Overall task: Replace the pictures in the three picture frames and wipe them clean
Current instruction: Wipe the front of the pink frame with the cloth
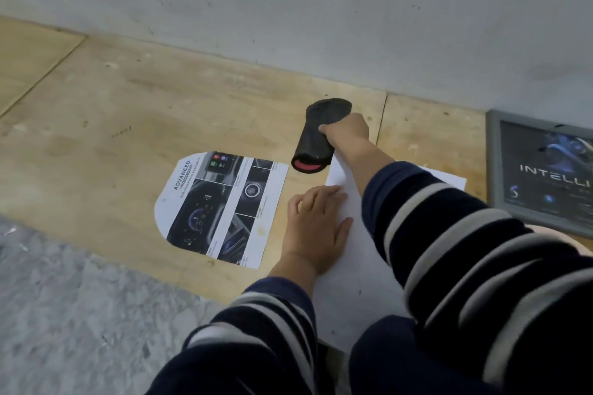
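A white sheet lies face down on the plywood floor; it is the landmark here. The left hand rests flat and open on its left edge, fingers spread. Just beyond its far corner, the right hand is closed around a dark sock-like cloth with a red opening, which touches the floor. Left of the sheet lies a printed car-dashboard picture with one rounded end. To its right, by the wall, lies a grey picture frame holding a dark print.
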